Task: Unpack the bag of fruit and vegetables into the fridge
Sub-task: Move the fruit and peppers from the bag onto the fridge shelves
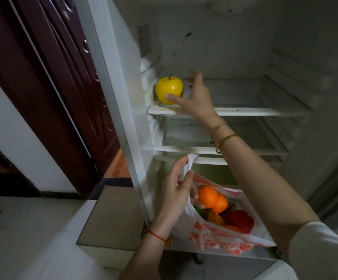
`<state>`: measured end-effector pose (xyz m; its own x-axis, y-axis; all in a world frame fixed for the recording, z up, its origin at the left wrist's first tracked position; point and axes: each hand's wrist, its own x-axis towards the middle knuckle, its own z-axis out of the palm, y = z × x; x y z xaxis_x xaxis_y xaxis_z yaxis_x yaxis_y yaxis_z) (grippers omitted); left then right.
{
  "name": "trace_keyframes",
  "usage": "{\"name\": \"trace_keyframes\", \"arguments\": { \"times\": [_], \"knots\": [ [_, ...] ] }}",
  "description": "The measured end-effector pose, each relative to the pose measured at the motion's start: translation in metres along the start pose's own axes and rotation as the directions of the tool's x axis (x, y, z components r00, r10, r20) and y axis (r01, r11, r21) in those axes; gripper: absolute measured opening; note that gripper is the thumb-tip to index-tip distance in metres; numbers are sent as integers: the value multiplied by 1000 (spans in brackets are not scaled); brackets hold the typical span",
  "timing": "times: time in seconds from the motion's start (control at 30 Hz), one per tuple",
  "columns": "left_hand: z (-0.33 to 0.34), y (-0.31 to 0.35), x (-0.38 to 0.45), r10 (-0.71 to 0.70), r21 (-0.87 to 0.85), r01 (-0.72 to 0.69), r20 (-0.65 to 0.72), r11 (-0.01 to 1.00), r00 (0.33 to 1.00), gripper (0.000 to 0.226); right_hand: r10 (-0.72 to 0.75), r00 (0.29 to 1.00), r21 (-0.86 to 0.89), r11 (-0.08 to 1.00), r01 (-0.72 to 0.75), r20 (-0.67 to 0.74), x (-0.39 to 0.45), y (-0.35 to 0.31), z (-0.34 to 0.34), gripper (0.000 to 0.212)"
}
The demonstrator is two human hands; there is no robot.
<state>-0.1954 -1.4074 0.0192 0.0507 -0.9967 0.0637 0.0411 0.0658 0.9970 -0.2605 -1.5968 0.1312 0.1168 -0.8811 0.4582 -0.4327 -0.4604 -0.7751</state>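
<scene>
One yellow apple (pixel 169 90) sits at the top shelf's (pixel 244 112) left edge, right hand (pixel 197 96) open, thumb touching it; the shelf's remaining width lies bare. Left hand (pixel 177 190) grips the bag (pixel 220 237), two oranges (pixel 207 196) visible, perhaps more.

The right arm is reaching up and forward, nearly straight, its pale sleeve pushed back near the elbow and thin gold bangles circling the wrist. The right hand (pixel 197 96) is spreading open, thumb pressing forward at the left while the fingers are fanning upward and apart; whether the fingertips are touching anything is hard to tell. The left arm is coming up from below, bare, with a red cord around the wrist. The left hand (pixel 177 191) is curling, palm turned rightward, thumb and forefinger pinching together at the top, the lower fingers bending inward.
</scene>
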Motion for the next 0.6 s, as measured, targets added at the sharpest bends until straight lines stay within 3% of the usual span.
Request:
{"name": "trace_keyframes", "arguments": {
  "times": [0.13,0.2,0.27,0.33,0.37,0.43,0.47,0.53,0.57,0.6],
  "knots": [
    [4,1,-4,1,-8,-1,14,1000,1000,43,-53,985,-30,998,48,-166,-44,11,-37,46],
    [5,2,-6,29,17,-29,2,999,1000,41,-30,997,57,998,34,-77,-78,18,-61,32],
    [6,1,-8,48,30,-48,-8,998,999,40,33,986,129,990,-55,165,-111,27,-85,31],
    [7,-2,-9,52,38,-51,-24,998,998,37,207,861,11,971,-240,465,-144,43,-98,27],
    [8,-5,-9,52,40,-51,-38,998,998,37,334,737,-94,933,-348,587,-159,51,-101,24],
    [9,-4,-10,67,53,-65,-51,997,996,38,508,547,-262,845,-467,665,-183,65,-101,21],
    [10,-4,-10,73,50,-70,-60,996,995,38,553,515,-308,818,-486,655,-191,64,-98,21],
    [11,-4,-11,79,30,-77,-81,997,994,37,609,618,-349,793,-500,498,-197,45,-96,33],
    [11,-4,-11,84,26,-82,-89,996,992,37,626,626,-430,777,-459,464,-204,35,-94,35],
    [11,-3,-11,90,23,-88,-98,996,991,37,615,590,-518,780,-352,524,-214,45,-88,30]
  ]
}}
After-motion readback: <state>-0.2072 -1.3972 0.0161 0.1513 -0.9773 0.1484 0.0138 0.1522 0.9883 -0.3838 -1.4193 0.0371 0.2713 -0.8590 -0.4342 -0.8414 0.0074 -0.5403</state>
